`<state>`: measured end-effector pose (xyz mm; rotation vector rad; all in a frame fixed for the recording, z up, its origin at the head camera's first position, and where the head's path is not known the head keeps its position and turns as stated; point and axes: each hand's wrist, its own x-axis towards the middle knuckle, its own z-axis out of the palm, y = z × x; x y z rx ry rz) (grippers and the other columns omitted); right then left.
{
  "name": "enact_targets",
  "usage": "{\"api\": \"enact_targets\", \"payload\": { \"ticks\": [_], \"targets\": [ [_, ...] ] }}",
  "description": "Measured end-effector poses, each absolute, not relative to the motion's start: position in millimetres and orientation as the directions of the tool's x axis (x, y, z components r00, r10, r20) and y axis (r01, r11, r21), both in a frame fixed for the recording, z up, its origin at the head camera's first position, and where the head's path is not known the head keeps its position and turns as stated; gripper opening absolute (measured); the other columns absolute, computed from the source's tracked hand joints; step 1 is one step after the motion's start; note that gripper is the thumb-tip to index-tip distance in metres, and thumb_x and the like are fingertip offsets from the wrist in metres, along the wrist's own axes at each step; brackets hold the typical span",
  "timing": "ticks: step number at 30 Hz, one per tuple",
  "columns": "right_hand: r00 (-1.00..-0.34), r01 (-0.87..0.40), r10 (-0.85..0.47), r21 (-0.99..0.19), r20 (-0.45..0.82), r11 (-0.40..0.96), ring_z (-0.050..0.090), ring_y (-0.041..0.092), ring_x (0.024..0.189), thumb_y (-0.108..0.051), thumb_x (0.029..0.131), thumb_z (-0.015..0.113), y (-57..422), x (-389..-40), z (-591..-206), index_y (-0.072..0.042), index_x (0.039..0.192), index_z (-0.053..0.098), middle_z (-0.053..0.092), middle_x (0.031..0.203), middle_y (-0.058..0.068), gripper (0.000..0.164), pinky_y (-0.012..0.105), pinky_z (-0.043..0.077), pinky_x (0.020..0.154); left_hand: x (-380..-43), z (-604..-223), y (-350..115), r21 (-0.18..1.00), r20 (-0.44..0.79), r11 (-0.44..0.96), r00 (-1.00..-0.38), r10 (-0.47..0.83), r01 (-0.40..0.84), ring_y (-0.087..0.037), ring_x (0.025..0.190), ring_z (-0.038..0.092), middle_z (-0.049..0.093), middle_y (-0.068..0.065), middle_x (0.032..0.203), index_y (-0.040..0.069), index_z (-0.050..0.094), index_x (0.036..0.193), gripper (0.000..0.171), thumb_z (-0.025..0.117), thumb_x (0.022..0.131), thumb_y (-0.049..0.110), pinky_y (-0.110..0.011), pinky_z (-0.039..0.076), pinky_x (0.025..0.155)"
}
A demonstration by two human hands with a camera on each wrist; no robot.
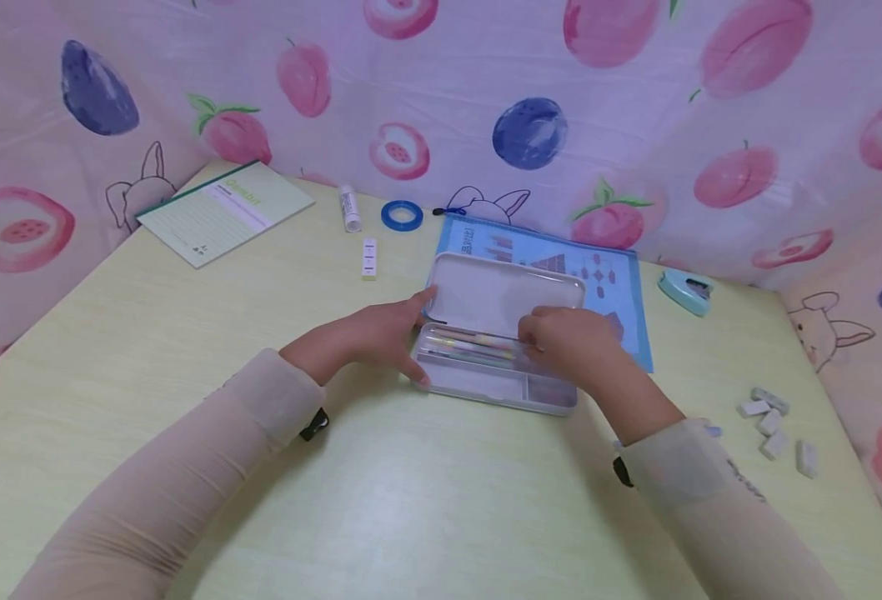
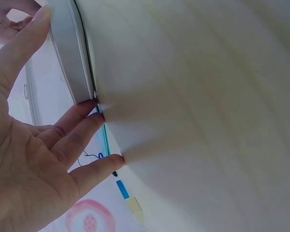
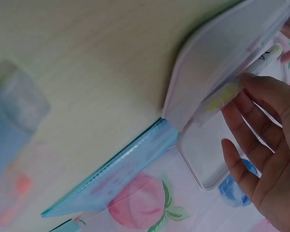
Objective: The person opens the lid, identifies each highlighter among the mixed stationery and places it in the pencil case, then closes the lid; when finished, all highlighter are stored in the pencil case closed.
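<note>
A white pencil case [image 1: 497, 385] lies open on the table, its lid [image 1: 486, 292] tipped back over a blue zip pouch [image 1: 639, 317]. My left hand [image 1: 384, 333] holds the case's left end, thumb at the front wall and fingers toward the hinge side. In the left wrist view the fingertips [image 2: 99, 116] reach down at the case's corner. Several slim pens [image 1: 471, 343] lie in the rear compartment. Over its right part, my right hand [image 1: 572, 342] pinches a white pen with a clear, yellow-marked end [image 3: 222, 99] between thumb and fingers.
Behind to the left are a notepad [image 1: 223, 212], a glue stick [image 1: 349, 208], a blue tape roll [image 1: 402, 216] and a small white-and-yellow block [image 1: 369, 259]. A mint stapler [image 1: 685, 292] stands back right; several white erasers [image 1: 771, 422] lie at the right edge. A patterned curtain [image 1: 456, 83] borders the table.
</note>
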<state>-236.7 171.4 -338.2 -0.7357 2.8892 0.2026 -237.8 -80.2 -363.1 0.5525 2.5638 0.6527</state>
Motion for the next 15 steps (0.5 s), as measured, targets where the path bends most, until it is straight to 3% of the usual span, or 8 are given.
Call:
{"api": "enact_targets", "payload": {
  "ticks": [8, 15],
  "targets": [
    [-0.831, -0.555, -0.549, 0.189, -0.084, 0.81, 0.055, 0.016, 0.07, -0.021, 0.08, 0.068, 165.2, -236.6, -345.5, -0.018, 0.091, 0.066, 0.058, 0.078, -0.002, 0.011, 0.03, 0.049, 0.06, -235.8, -360.8, -79.8, 0.53, -0.313, 0.808, -0.826, 0.468, 0.257, -0.018, 0.127, 0.033, 0.043, -0.002, 0.136, 0.018, -0.004, 0.145, 0.123, 0.081, 0.06, 0.043, -0.038, 0.027, 0.105],
    [-0.859, -0.512, -0.504, 0.16, -0.091, 0.844, 0.057, 0.016, 0.077, -0.024, 0.078, 0.071, 165.5, -235.5, -345.5, -0.02, 0.095, 0.067, 0.061, 0.084, -0.002, 0.018, 0.031, 0.05, 0.066, -235.4, -361.4, -80.3, 0.528, -0.313, 0.811, -0.829, 0.463, 0.253, -0.018, 0.127, 0.033, 0.042, -0.001, 0.137, 0.018, -0.004, 0.145, 0.123, 0.081, 0.06, 0.043, -0.038, 0.027, 0.105]
  ]
}}
